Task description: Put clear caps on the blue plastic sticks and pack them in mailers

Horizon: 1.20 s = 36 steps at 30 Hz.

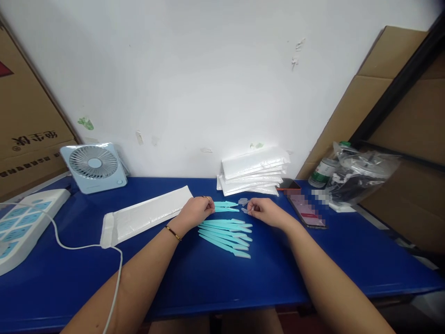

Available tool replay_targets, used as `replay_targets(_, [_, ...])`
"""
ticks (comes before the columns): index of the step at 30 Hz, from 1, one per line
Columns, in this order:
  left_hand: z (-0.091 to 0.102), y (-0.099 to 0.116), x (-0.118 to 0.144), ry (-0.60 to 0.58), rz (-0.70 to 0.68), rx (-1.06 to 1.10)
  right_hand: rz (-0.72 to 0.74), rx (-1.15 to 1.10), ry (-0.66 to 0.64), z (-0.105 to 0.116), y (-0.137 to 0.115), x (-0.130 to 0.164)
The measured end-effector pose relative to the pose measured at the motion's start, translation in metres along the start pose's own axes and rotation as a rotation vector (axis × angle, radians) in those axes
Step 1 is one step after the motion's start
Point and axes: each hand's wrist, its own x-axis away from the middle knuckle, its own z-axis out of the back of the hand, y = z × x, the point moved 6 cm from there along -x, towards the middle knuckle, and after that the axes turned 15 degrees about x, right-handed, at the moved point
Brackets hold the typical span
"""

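Hands point(196, 212) point(266, 212) at teal razors point(225, 234)

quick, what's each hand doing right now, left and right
Left hand: closed on the handle end of a slim turquoise plastic razor on the blue table.
Right hand: pinching a small clear plastic cap.

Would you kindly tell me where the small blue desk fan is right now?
The desk fan stands at the back left of the blue table, against the white wall, behind the long white envelope.
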Motion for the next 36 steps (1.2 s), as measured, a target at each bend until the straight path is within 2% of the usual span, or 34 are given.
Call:
replay_targets(9, [-0.001, 0.009, 0.001, -0.003, -0.045, 0.028, 0.071, -0.101, 0.032, 0.003, -0.026, 0.002])
replay_targets(12, [-0.005, 0.018, 0.005, -0.071, -0.066, 0.059, 0.103, -0.169, -0.029, 0.0, -0.032, 0.004])
replay_targets(15, [-0.008, 0.02, 0.006, -0.126, -0.068, 0.054, 0.096, -0.191, -0.07, 0.001, -0.024, 0.004])
replay_targets(19, [-0.004, 0.012, 0.001, -0.003, -0.11, -0.102, -0.105, 0.028, 0.213, 0.024, 0.016, 0.002])
replay_targets(21, [-0.004, 0.007, -0.002, 0.029, -0.122, -0.169, -0.166, 0.164, 0.28, 0.027, 0.032, 0.001])
replay_targets(26, [-0.006, 0.007, -0.003, 0.014, -0.09, -0.182, -0.152, 0.258, 0.201, 0.01, 0.044, -0.01])
replay_targets(32, [-0.006, 0.007, 0.0, -0.032, -0.019, -0.11, -0.104, 0.403, 0.134, 0.004, 0.034, -0.012])
replay_targets(34, [-0.006, 0.005, 0.001, -0.037, -0.002, -0.081, -0.088, 0.387, 0.136, 0.005, 0.028, -0.01])
replay_targets(36, [-0.006, 0.004, 0.0, -0.041, 0.008, -0.056, -0.053, 0.26, 0.111, 0.003, 0.021, -0.007])
